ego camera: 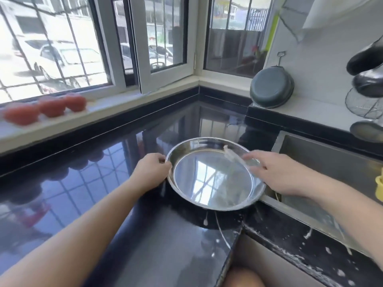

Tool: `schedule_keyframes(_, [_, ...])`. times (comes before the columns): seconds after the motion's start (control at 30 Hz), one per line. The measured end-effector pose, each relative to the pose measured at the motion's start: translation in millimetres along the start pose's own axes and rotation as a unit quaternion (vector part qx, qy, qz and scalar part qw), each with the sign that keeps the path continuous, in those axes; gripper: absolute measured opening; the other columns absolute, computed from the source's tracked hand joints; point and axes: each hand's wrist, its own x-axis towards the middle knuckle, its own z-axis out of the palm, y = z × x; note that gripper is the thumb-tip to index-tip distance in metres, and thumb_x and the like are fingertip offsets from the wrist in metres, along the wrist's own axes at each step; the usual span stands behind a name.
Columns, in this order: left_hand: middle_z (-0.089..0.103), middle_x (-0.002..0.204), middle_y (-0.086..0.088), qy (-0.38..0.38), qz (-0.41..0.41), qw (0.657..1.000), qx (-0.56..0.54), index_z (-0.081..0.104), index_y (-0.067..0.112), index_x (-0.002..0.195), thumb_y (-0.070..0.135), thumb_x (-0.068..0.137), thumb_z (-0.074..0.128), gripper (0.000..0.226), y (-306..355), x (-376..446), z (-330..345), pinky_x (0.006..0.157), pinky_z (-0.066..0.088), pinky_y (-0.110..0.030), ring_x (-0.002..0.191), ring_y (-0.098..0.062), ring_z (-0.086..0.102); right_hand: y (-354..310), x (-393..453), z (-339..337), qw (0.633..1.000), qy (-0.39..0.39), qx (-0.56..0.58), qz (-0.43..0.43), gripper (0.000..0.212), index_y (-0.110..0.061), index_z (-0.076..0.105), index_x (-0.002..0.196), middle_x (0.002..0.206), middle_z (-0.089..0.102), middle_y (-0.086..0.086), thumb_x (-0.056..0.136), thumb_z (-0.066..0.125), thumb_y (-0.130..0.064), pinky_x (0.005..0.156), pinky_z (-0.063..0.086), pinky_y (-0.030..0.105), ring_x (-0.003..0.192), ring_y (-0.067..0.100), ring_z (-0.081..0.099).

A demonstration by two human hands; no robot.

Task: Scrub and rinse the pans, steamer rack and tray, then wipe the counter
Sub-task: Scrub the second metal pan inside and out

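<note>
A round shiny steel tray (215,200) sits on the wet black counter (103,183), its right edge hanging slightly over the sink (331,162). My left hand (152,169) grips the tray's left rim with curled fingers. My right hand (277,172) is at the tray's right rim, fingers stretched out over the inside; whether it touches is blurred. A small pale scrap (229,152) lies near the far rim by my fingertips. A dark pan (271,88) leans upright against the wall on the back ledge.
Three tomatoes (51,107) rest on the windowsill at left. Black ladles (366,59) and a wire strainer (362,106) hang at right above the sink. Something yellow (379,187) shows at the sink's right edge. Soap foam (306,235) spots the counter front.
</note>
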Motion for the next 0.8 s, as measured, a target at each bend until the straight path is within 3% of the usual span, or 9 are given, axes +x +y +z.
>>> schedule_keyframes(0.1, [0.072, 0.095, 0.019, 0.031, 0.028, 0.999, -0.018, 0.071, 0.034, 0.111, 0.034, 0.098, 0.054, 0.022, -14.7, -2.5, 1.6, 0.081, 0.045, -0.029, 0.096, -0.009, 0.065, -24.9, 16.8, 11.6, 0.995, -0.045, -0.074, -0.058, 0.051, -0.052, 0.042, 0.145, 0.075, 0.052, -0.011, 0.107, 0.038, -0.019, 0.047, 0.033, 0.021, 0.052, 0.008, 0.04])
schedule_keyframes(0.17, [0.073, 0.094, 0.02, 0.038, 0.041, 0.998, -0.038, 0.071, 0.042, 0.11, 0.039, 0.096, 0.051, 0.025, -21.7, -3.5, 4.5, 0.083, 0.049, -0.031, 0.097, -0.006, 0.066, -44.2, 19.7, 20.0, 0.98, -0.096, -0.144, -0.101, 0.05, -0.053, 0.041, 0.145, 0.077, 0.049, -0.017, 0.108, 0.036, -0.02, 0.055, 0.038, 0.017, 0.061, 0.003, 0.044])
schedule_keyframes(0.23, [0.074, 0.085, 0.015, 0.034, 0.04, 0.997, -0.056, 0.071, 0.042, 0.097, 0.042, 0.09, 0.046, 0.026, -24.9, -0.7, 6.6, 0.082, 0.053, -0.033, 0.088, -0.009, 0.068, -59.5, 20.8, 35.0, 0.965, -0.16, -0.161, -0.132, 0.045, -0.054, 0.046, 0.142, 0.105, 0.062, -0.018, 0.107, 0.038, -0.027, 0.084, 0.048, 0.02, 0.093, 0.001, 0.058])
schedule_keyframes(0.3, [0.067, 0.07, 0.005, 0.042, 0.047, 0.997, -0.032, 0.066, 0.023, 0.084, 0.041, 0.089, 0.043, 0.03, -23.8, -0.5, 8.5, 0.074, 0.051, -0.035, 0.076, -0.02, 0.065, -72.1, 24.6, 53.5, 0.951, -0.186, -0.184, -0.162, 0.047, -0.054, 0.045, 0.143, 0.135, 0.059, -0.016, 0.104, 0.043, -0.029, 0.103, 0.045, 0.034, 0.125, 0.013, 0.053])
schedule_keyframes(0.37, [0.057, 0.061, 0.0, 0.058, 0.057, 0.997, -0.004, 0.057, 0.011, 0.074, 0.035, 0.091, 0.044, 0.032, -23.0, -0.7, 10.9, 0.066, 0.047, -0.036, 0.068, -0.024, 0.056, -81.0, 42.1, 67.3, 0.947, -0.168, -0.215, -0.168, 0.052, -0.052, 0.044, 0.145, 0.128, 0.064, -0.014, 0.101, 0.047, -0.025, 0.093, 0.046, 0.033, 0.118, 0.017, 0.055])
schedule_keyframes(0.47, [0.06, 0.061, -0.001, 0.065, 0.071, 0.995, 0.011, 0.06, 0.011, 0.073, 0.038, 0.093, 0.046, 0.036, -23.5, -1.1, 11.9, 0.064, 0.048, -0.036, 0.068, -0.021, 0.058, -90.2, 86.2, 71.1, 0.945, -0.099, -0.278, -0.144, 0.054, -0.055, 0.05, 0.138, 0.118, 0.065, -0.002, 0.097, 0.046, -0.021, 0.074, 0.041, 0.033, 0.093, 0.023, 0.056])
schedule_keyframes(0.6, [0.055, 0.057, -0.002, 0.085, 0.073, 0.994, 0.017, 0.051, 0.01, 0.068, 0.038, 0.095, 0.049, 0.039, -20.2, -3.1, 10.4, 0.056, 0.039, -0.034, 0.063, -0.021, 0.053, -88.0, 119.9, 61.8, 0.963, -0.084, -0.235, -0.099, 0.051, -0.058, 0.057, 0.13, 0.114, 0.066, -0.003, 0.097, 0.047, -0.02, 0.076, 0.046, 0.033, 0.093, 0.025, 0.062])
schedule_keyframes(0.73, [0.058, 0.064, -0.008, 0.078, 0.071, 0.994, 0.015, 0.051, 0.008, 0.071, 0.033, 0.091, 0.05, 0.033, -19.1, -4.8, 13.0, 0.06, 0.046, -0.04, 0.061, -0.022, 0.048, -96.7, 90.1, 62.8, 0.954, -0.158, -0.225, -0.12, 0.044, -0.049, 0.056, 0.137, 0.092, 0.06, -0.017, 0.104, 0.046, -0.023, 0.083, 0.042, 0.03, 0.094, 0.02, 0.051])
schedule_keyframes(0.8, [0.06, 0.065, -0.007, 0.075, 0.075, 0.994, 0.021, 0.053, 0.008, 0.073, 0.033, 0.09, 0.05, 0.03, -17.7, -5.0, 14.1, 0.061, 0.046, -0.041, 0.065, -0.025, 0.054, -92.3, 88.0, 63.6, 0.96, -0.15, -0.213, -0.106, 0.045, -0.051, 0.056, 0.137, 0.099, 0.064, -0.013, 0.103, 0.046, -0.023, 0.083, 0.044, 0.03, 0.094, 0.018, 0.052])
